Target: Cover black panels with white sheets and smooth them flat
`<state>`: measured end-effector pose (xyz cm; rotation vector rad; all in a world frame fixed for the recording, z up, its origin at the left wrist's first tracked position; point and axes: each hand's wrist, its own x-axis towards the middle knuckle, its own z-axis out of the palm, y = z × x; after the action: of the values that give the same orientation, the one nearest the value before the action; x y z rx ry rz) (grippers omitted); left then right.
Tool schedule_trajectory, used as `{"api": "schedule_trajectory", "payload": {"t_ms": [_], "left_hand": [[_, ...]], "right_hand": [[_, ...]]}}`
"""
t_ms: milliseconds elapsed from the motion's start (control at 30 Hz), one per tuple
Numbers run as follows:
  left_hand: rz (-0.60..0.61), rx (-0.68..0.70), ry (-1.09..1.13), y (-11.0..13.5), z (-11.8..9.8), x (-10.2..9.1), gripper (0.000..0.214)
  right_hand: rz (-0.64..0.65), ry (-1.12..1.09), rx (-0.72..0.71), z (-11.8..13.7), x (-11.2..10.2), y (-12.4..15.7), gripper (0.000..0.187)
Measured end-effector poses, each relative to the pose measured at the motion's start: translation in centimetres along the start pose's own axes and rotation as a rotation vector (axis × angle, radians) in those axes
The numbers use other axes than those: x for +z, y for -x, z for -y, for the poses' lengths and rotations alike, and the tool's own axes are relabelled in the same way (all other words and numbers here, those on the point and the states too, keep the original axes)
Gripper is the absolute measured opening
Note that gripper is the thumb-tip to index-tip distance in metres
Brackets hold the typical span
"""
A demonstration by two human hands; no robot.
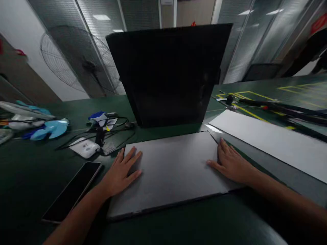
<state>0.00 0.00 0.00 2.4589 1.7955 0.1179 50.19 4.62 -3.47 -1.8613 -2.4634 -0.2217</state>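
A flat pale panel [171, 166] is lying on the green tabletop [189, 223] directly in front of the person, its near edge running aslant with a strip of table showing between it and the bottom of the view. Its far edge is sitting just short of the foot of a large black upright slab [171, 75], so only a narrow green band is separating the two. On the right, a white board [270, 143] is slanting away beyond a grey strip, well apart from the panel's right edge. On the left, a dark phone [73, 194] is lying close beside the forearm, and a tangle of cables [112, 131] is reaching near the far left corner. The left hand [121, 173] is resting palm down across the left edge, fingers fanned and grasping nothing. The right hand [231, 163] is lying palm down over the right edge, opened flat, fingers near together pointing away and thumb stretching inward; whether its fingertips are hooking the rim, I cannot tell. Both forearms are angling in from the lower corners.
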Motion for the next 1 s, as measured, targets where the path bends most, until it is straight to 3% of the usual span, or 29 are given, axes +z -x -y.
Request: {"api": "schedule_trajectory", "payload": {"t_ms": [100,167,267,367,500,667,800,867,1000], "left_hand": [[-0.036,0.008,-0.015,0.0,0.4,0.4,0.075],[-0.041,0.008,-0.019,0.0,0.5,0.4,0.075],[-0.028,-0.001,-0.013,0.1,0.2,0.0,0.077],[-0.014,-0.013,0.002,0.1,-0.1,-0.4,0.077],[-0.002,-0.026,0.026,0.1,-0.2,-0.7,0.079],[-0.017,-0.042,0.05,0.0,-0.5,-0.9,0.08],[-0.007,-0.053,0.071,0.1,-0.7,-1.1,0.079],[-0.007,-0.055,0.084,0.2,-0.8,-1.1,0.079],[-0.029,-0.051,0.123,0.4,-0.8,-0.8,0.079]], "right_hand": [[-0.06,-0.021,0.01,-2.5,-0.4,-1.8,0.093],[-0.104,-0.016,0.09,-5.4,-0.8,-2.6,0.084],[-0.136,0.01,0.276,-10.7,-1.3,-3.1,0.089],[-0.045,-0.011,0.358,-14.8,-1.3,-2.9,0.086],[0.047,-0.049,0.265,-16.1,-1.3,-2.7,0.061],[0.019,0.058,0.343,-13.3,-3.9,-2.2,0.052],[-0.022,0.112,0.309,-7.8,-7.2,-0.7,0.052],[-0.05,0.075,0.172,-4.0,-8.0,0.4,0.048],[-0.142,-0.059,-0.323,3.7,-7.3,2.7,0.041]]}}
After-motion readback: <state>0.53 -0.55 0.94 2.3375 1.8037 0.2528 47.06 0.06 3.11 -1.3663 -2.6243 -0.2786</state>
